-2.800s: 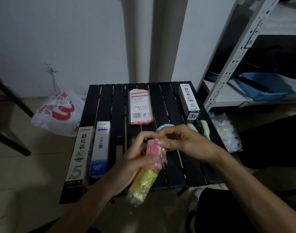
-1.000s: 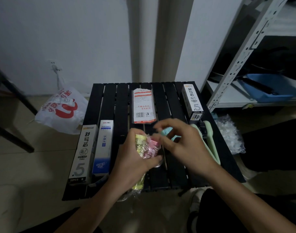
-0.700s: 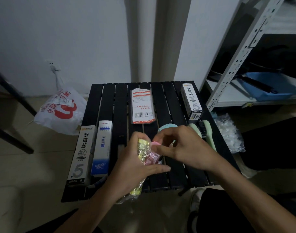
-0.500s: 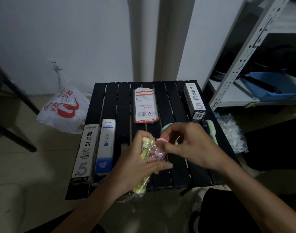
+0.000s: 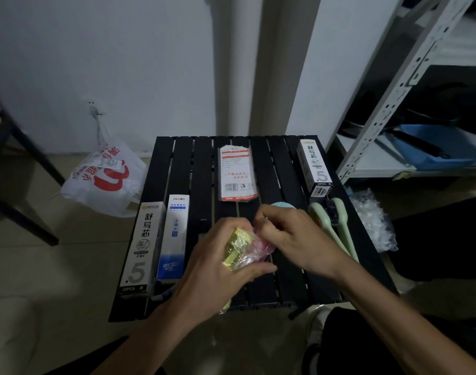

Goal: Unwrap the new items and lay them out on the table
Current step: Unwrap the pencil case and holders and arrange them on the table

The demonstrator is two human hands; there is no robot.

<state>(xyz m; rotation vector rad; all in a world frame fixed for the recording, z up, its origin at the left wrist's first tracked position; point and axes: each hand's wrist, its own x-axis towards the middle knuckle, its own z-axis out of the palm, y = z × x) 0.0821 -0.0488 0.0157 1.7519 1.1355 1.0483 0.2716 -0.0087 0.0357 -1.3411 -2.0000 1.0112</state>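
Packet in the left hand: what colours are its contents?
Yellow and pink; the packet shows best in the head view, the only view here.

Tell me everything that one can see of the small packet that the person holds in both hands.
The packet is a small bundle in clear, shiny, crinkled plastic wrap. Inside it a yellow block shows on the left and a pink one beside it; what they are I cannot tell. It is held above the near part of the black slatted table. The left hand holds it, thumb along its near side; the right hand pinches the wrap at the pink end.
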